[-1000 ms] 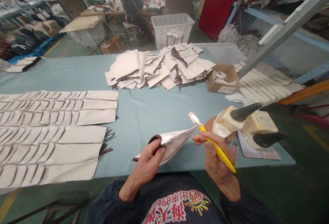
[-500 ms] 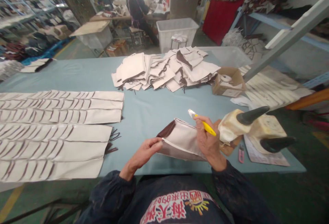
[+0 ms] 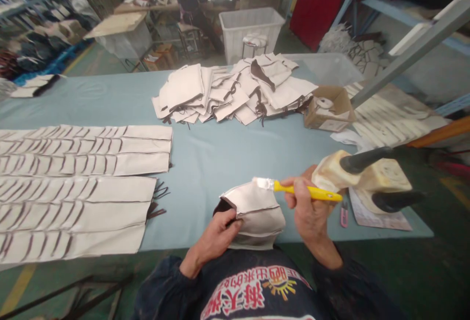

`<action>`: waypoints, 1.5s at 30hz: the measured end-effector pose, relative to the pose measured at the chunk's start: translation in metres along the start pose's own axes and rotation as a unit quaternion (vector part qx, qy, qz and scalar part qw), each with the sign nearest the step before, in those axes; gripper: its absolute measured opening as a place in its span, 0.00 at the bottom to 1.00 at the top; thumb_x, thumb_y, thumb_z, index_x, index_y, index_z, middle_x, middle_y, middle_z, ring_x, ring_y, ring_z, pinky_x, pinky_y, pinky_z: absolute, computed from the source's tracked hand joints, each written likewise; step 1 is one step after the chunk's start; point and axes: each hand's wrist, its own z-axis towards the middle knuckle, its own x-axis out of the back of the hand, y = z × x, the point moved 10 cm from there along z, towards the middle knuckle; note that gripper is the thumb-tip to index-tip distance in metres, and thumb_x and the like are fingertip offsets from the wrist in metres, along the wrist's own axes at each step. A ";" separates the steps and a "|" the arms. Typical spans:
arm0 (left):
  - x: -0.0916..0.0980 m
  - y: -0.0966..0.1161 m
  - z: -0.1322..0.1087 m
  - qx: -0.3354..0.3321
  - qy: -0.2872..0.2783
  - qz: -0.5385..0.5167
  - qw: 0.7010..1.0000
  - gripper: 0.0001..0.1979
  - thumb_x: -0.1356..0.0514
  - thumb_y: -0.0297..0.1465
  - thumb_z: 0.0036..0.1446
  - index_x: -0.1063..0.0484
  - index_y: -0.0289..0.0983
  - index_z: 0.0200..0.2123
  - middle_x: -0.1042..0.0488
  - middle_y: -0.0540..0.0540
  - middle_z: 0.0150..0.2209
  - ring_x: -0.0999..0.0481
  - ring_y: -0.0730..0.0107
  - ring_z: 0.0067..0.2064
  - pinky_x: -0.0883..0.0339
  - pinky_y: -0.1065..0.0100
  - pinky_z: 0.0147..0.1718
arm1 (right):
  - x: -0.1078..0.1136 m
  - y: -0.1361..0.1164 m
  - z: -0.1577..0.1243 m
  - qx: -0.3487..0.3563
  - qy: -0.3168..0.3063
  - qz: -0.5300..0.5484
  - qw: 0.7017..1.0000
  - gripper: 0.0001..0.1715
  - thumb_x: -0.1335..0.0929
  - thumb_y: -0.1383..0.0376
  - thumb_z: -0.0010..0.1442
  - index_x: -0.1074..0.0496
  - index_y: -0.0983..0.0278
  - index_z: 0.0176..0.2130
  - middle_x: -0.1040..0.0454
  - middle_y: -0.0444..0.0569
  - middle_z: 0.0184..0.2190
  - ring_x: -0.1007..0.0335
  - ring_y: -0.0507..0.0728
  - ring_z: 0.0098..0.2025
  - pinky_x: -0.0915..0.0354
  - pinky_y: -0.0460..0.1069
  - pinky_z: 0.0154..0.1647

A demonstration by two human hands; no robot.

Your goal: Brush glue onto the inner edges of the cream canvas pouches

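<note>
The one head-worn camera looks forward and down from above the surface's [image 3: 205,158] near edge, hands [image 3: 213,236] close, floor [image 3: 97,60] showing beyond the surface.

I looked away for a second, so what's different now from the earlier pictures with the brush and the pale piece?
The yellow brush has swung from a slant to nearly level, its bristles now at the pale piece's upper edge in view. The piece has been turned. The left hand still grips its open end, the right hand the brush; the heap and cardboard box stayed put.
</note>
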 end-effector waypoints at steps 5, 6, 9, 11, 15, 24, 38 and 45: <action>0.000 0.028 -0.004 -0.121 0.045 0.161 0.979 0.14 0.49 0.28 0.70 0.27 0.36 0.33 0.26 0.47 0.29 0.30 0.68 0.32 0.37 0.68 0.33 | -0.002 0.011 -0.026 -0.126 -0.013 0.083 0.989 0.25 0.34 0.48 0.67 0.27 0.63 0.29 0.41 0.37 0.13 0.45 0.49 0.14 0.47 0.44 0.15; -0.001 0.036 -0.005 -0.153 0.054 0.194 0.967 0.14 0.50 0.26 0.69 0.29 0.37 0.32 0.26 0.46 0.29 0.30 0.68 0.31 0.38 0.68 0.32 | -0.002 0.014 -0.029 -0.146 -0.010 0.096 0.985 0.25 0.34 0.47 0.67 0.27 0.63 0.29 0.41 0.37 0.13 0.45 0.49 0.14 0.47 0.44 0.15; -0.006 0.057 -0.008 -0.231 0.089 0.270 0.931 0.13 0.51 0.21 0.67 0.32 0.38 0.33 0.27 0.46 0.29 0.30 0.66 0.31 0.39 0.67 0.31 | -0.001 0.018 -0.033 -0.179 0.001 0.111 0.978 0.26 0.32 0.45 0.66 0.28 0.63 0.29 0.39 0.38 0.12 0.45 0.49 0.14 0.47 0.43 0.14; -0.007 0.066 -0.009 -0.257 0.116 0.303 0.910 0.12 0.50 0.20 0.67 0.33 0.39 0.33 0.27 0.46 0.29 0.30 0.66 0.31 0.40 0.66 0.29 | 0.000 0.016 -0.034 -0.181 0.009 0.105 0.978 0.27 0.30 0.44 0.65 0.28 0.63 0.29 0.37 0.38 0.12 0.45 0.48 0.13 0.47 0.42 0.13; -0.008 0.074 -0.009 -0.279 0.152 0.336 0.887 0.13 0.50 0.18 0.66 0.34 0.39 0.33 0.28 0.48 0.27 0.31 0.67 0.29 0.42 0.66 0.27 | -0.001 0.011 -0.041 -0.170 0.000 0.096 0.981 0.28 0.31 0.42 0.65 0.27 0.63 0.30 0.36 0.39 0.10 0.43 0.49 0.11 0.45 0.42 0.11; -0.013 0.072 -0.010 -0.290 0.160 0.355 0.874 0.12 0.49 0.18 0.65 0.30 0.37 0.36 0.26 0.45 0.29 0.29 0.64 0.31 0.37 0.65 0.30 | 0.014 0.003 -0.044 -0.118 0.040 0.097 0.987 0.25 0.29 0.47 0.66 0.28 0.62 0.28 0.36 0.38 0.11 0.43 0.48 0.11 0.44 0.41 0.11; -0.016 0.076 -0.017 -0.311 0.159 0.331 0.876 0.14 0.49 0.16 0.63 0.28 0.37 0.41 0.22 0.42 0.33 0.24 0.61 0.36 0.29 0.64 0.34 | 0.006 -0.003 -0.061 -0.121 -0.015 0.114 0.986 0.24 0.29 0.48 0.67 0.26 0.63 0.28 0.35 0.39 0.10 0.42 0.48 0.11 0.45 0.41 0.11; -0.017 0.073 -0.015 -0.305 0.144 0.337 0.879 0.15 0.48 0.17 0.63 0.27 0.37 0.45 0.21 0.41 0.35 0.22 0.59 0.38 0.27 0.62 0.37 | 0.014 -0.005 -0.054 -0.113 0.028 0.107 0.987 0.27 0.29 0.45 0.66 0.27 0.62 0.27 0.38 0.38 0.10 0.43 0.48 0.11 0.43 0.41 0.12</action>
